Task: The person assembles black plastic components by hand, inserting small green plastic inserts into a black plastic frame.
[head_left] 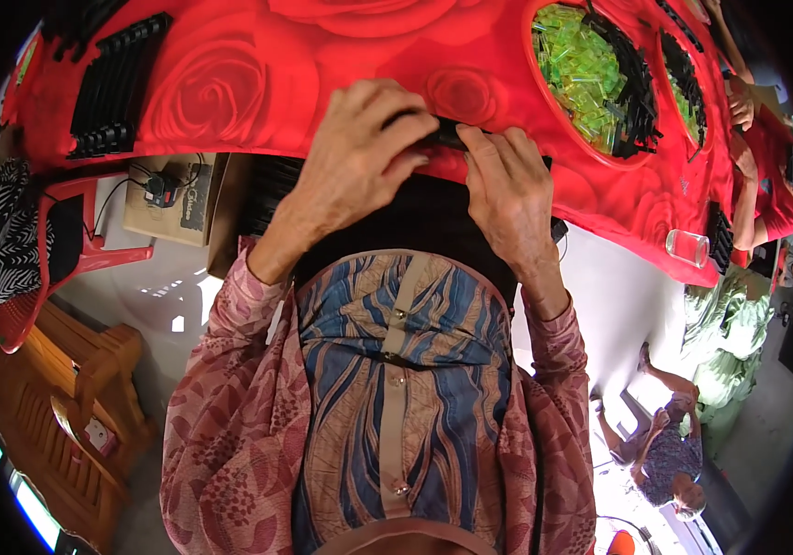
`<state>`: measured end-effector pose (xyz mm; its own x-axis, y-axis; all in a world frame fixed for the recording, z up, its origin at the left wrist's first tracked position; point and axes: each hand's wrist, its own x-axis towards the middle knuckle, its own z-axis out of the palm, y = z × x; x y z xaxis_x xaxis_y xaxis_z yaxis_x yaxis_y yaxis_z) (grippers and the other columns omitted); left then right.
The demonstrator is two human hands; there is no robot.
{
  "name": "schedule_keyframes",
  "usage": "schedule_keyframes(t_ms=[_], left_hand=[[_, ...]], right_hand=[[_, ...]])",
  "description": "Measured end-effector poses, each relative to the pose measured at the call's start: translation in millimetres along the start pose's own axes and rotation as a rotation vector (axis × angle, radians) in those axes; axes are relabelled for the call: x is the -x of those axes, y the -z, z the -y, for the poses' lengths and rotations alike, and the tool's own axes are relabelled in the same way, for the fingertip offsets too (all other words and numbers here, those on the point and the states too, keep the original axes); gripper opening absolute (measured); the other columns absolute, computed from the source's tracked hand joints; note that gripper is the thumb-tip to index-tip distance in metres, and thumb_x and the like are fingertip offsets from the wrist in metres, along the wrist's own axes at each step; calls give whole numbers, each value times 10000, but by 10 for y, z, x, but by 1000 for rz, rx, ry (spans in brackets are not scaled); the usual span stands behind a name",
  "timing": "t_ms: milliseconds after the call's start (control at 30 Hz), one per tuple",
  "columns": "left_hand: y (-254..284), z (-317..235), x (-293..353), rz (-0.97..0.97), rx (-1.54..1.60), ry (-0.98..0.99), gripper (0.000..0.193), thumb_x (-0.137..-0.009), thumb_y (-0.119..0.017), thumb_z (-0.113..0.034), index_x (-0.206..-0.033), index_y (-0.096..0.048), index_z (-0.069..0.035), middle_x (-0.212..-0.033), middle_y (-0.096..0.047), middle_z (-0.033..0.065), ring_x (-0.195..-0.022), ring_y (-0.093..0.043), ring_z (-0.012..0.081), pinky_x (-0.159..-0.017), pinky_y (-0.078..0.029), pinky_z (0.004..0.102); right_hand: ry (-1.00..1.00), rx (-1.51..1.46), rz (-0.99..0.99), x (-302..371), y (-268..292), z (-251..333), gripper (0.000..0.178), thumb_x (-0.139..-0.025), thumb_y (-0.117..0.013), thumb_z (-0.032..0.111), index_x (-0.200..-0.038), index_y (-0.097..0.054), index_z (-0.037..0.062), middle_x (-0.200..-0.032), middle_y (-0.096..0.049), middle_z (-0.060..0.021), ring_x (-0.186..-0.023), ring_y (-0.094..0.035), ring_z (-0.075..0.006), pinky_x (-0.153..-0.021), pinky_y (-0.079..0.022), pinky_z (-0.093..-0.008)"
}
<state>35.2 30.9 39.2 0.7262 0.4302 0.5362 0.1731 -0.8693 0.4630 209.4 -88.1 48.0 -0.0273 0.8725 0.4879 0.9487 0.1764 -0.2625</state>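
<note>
At the near edge of the red rose-print cloth, a slim black piece (448, 136) shows between my two hands. My left hand (359, 143) curls round its left end, thumb and fingers bent together. My right hand (512, 190) pinches the other end, thumb side toward the middle. Most of the piece is hidden by my fingers, so its exact kind cannot be made out. Below the table edge, dark material (396, 217) covers my lap.
Slim black parts (111, 88) lie lined up at the far left. On the right, a round basket (545, 88) holds green translucent pieces and black parts; a second one is beyond it. A clear cup (688, 248) stands near the right edge. Other people work at the far right.
</note>
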Motion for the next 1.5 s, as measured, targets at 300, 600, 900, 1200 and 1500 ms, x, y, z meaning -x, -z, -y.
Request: schedule_keyframes(t_ms=[300, 600, 900, 1200, 1500], left_hand=[[-167, -77, -77, -13, -64, -89, 239, -698, -763, -53, -925, -690, -56, -1142, -575, 69, -1122, -517, 287, -917, -413, 432], [-241, -97, -105, -3, -64, -27, 194, -719, -744, -55, -907, -698, -46, -1094, -603, 51, -1024, -550, 265, -809, -434, 401], [-246, -94, -131, -19, -40, -25, 235, -689, -771, -40, -915, -713, -64, -1066, -618, 27, -947, -563, 250, -724, -440, 384], [-192, -79, -168, 58, -35, -11, 172, -702, -747, -30, -867, -703, -55, -1050, -612, 25, -922, -551, 248, -739, -433, 383], [-252, -10, -114, 51, -28, -62, 283, -709, -752, -25, -978, -672, -61, -1057, -639, 41, -947, -571, 247, -764, -444, 377]], right_hand=[[-12, -22, -12, -21, 53, 3, 336, -753, -670, -48, -1087, -646, -27, -885, -643, -136, -797, -592, -311, -717, -501, -410], [18, 19, -10, -36, 23, 41, 384, -685, -645, 23, -1062, -607, -43, -867, -600, -126, -851, -564, -285, -726, -467, -377], [-25, -12, 1, -33, 10, 18, 370, -653, -645, 3, -1018, -597, -28, -829, -593, -120, -836, -568, -290, -716, -469, -379], [-36, -45, -30, -90, -18, -13, 329, -666, -629, 2, -994, -606, 2, -751, -607, -102, -774, -590, -292, -681, -482, -396], [-8, -40, -77, -9, -45, -30, 389, -686, -633, -28, -1074, -622, -4, -809, -620, -115, -756, -569, -295, -663, -482, -408]])
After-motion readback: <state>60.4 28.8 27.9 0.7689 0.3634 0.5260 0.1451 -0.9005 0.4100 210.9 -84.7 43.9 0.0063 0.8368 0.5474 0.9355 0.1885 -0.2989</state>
